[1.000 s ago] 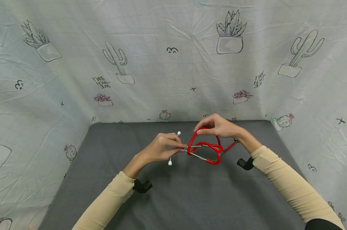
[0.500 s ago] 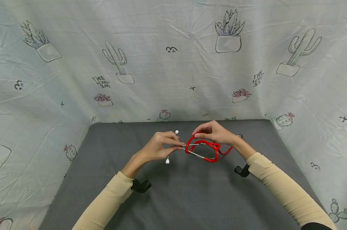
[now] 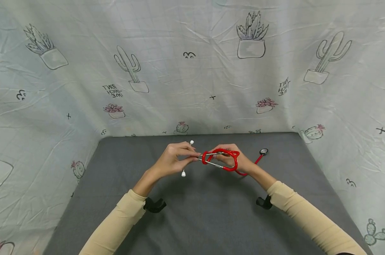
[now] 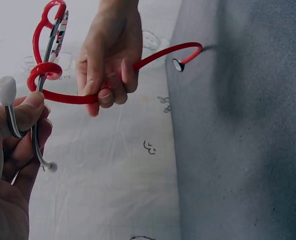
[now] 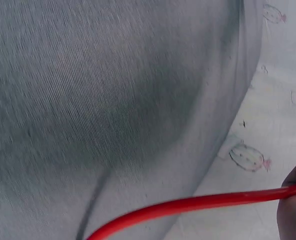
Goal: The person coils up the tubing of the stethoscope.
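Note:
A red stethoscope (image 3: 235,163) is held above the table between both hands. My left hand (image 3: 174,159) pinches its two metal ear tubes between thumb and fingers, near the white eartips (image 3: 183,174). Red tubing is wound in a small loop (image 4: 50,68) around the ear tubes, just beyond the left fingertips. My right hand (image 3: 244,164) grips the tubing past that loop, partly hidden behind the stethoscope in the head view. From the right hand the tube runs on to the chest piece (image 3: 264,152), which hangs free at the right.
Grey cloth covers the table (image 3: 192,216). A pale curtain (image 3: 166,71) with cactus drawings rises at the back and both sides. Black straps (image 3: 155,205) sit at both wrists.
My right hand has moved left and down, pulling the wrapped loop smaller around the ear tubes. The left hand has shifted slightly left and up. The chest piece now shows clear of the right arm.

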The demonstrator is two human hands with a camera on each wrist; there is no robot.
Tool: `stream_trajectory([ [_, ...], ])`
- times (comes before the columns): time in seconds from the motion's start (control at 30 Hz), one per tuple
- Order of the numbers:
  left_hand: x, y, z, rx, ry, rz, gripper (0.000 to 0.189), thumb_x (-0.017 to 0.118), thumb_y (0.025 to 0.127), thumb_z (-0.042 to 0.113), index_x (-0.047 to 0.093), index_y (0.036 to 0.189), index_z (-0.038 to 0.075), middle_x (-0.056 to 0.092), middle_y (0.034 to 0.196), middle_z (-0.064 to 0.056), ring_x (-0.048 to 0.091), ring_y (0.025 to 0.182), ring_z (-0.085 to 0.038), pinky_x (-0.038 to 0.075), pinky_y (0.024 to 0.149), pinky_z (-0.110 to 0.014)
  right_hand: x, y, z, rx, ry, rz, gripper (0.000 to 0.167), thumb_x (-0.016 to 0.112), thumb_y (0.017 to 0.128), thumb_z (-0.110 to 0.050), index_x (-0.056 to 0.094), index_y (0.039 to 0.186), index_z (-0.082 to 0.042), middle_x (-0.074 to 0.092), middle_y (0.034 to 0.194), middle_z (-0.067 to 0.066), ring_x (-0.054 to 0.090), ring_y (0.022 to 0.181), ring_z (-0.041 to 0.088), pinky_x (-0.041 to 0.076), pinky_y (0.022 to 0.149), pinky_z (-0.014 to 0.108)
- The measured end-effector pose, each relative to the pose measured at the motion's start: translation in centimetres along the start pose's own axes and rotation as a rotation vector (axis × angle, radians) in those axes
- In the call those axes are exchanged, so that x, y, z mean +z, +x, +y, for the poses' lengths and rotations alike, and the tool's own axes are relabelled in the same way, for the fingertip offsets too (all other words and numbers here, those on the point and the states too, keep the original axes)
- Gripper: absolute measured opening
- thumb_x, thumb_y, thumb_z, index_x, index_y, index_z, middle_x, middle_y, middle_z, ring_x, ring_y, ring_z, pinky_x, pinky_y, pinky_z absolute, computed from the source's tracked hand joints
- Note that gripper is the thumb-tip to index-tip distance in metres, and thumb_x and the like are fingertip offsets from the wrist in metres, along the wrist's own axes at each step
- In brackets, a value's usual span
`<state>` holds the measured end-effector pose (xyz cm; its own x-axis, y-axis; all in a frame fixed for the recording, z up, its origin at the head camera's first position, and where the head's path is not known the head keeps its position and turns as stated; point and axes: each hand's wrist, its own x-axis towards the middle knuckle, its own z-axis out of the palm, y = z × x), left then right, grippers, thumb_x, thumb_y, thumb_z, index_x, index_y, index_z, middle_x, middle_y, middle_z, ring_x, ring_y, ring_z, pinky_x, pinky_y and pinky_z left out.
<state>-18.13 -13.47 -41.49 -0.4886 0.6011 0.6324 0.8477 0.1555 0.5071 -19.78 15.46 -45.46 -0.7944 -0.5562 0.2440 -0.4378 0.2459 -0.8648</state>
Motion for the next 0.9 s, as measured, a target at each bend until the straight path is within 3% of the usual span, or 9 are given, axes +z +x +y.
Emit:
stream_trajectory([
  [0.1,-0.1,0.0,-0.2,-0.022,0.009,0.019,0.022,0.087,0.085,-0.009,0.086,0.106,-0.001,0.078,0.094,-0.010,0.072,0.080,-0.019,0.059,0.069,-0.025,0.7,-0.3,0.1,0.027,0.022,0.029,0.018,0.071,0.105,-0.011,0.079,0.119,-0.003,0.082,0.109,0.016,0.075,0.093,0.010,0.062,0.085,0.029],
  [0.2,-0.1,0.1,-0.3,-0.046,0.025,0.044,0.022,0.086,0.085,-0.010,0.086,0.106,-0.002,0.079,0.093,-0.011,0.071,0.079,-0.019,0.057,0.067,-0.024,1.4,-0.3,0.2,-0.002,0.109,0.040,0.017,0.070,0.105,-0.007,0.077,0.119,0.001,0.081,0.109,0.022,0.074,0.089,0.013,0.062,0.082,0.029],
  [0.3,-0.2,0.2,-0.5,-0.069,0.045,0.071,0.022,0.085,0.085,-0.011,0.086,0.106,-0.002,0.079,0.093,-0.011,0.070,0.078,-0.019,0.056,0.066,-0.024,1.9,-0.2,0.2,-0.069,0.100,0.055,0.011,0.070,0.104,-0.001,0.076,0.112,0.003,0.078,0.102,0.024,0.067,0.081,0.013,0.059,0.074,0.026],
  [0.4,-0.2,0.4,-0.5,-0.094,0.062,0.100,0.022,0.085,0.086,-0.010,0.086,0.106,-0.002,0.079,0.094,-0.011,0.072,0.080,-0.020,0.057,0.067,-0.024,2.4,-0.1,0.0,-0.078,0.087,0.089,0.007,0.070,0.103,0.000,0.077,0.104,0.002,0.076,0.094,0.019,0.061,0.075,0.013,0.053,0.068,0.024],
  [0.53,-0.1,0.6,-0.6,-0.121,0.083,0.140,0.020,0.086,0.087,-0.007,0.086,0.106,0.000,0.079,0.093,-0.011,0.074,0.082,-0.021,0.059,0.069,-0.025,2.9,-0.3,-0.6,-0.033,0.117,0.132,0.010,0.069,0.104,0.000,0.077,0.108,0.004,0.077,0.095,0.021,0.063,0.074,0.016,0.056,0.069,0.027],
  [0.67,0.1,0.8,-0.8,-0.143,0.101,0.179,0.018,0.085,0.089,-0.005,0.086,0.106,0.000,0.080,0.093,-0.012,0.073,0.079,-0.022,0.056,0.066,-0.027,3.3,-0.6,-1.2,0.013,0.069,0.155,0.016,0.069,0.106,-0.006,0.078,0.116,0.002,0.080,0.101,0.019,0.069,0.077,0.013,0.061,0.073,0.030],
  [0.9,0.4,0.8,-0.7,-0.213,0.134,0.190,0.016,0.086,0.089,-0.002,0.086,0.105,0.001,0.081,0.094,-0.011,0.073,0.080,-0.021,0.057,0.066,-0.030,4.0,-0.9,-1.9,0.017,0.037,0.189,0.014,0.069,0.107,-0.009,0.078,0.111,0.001,0.080,0.102,0.016,0.071,0.077,0.016,0.064,0.075,0.035],
])
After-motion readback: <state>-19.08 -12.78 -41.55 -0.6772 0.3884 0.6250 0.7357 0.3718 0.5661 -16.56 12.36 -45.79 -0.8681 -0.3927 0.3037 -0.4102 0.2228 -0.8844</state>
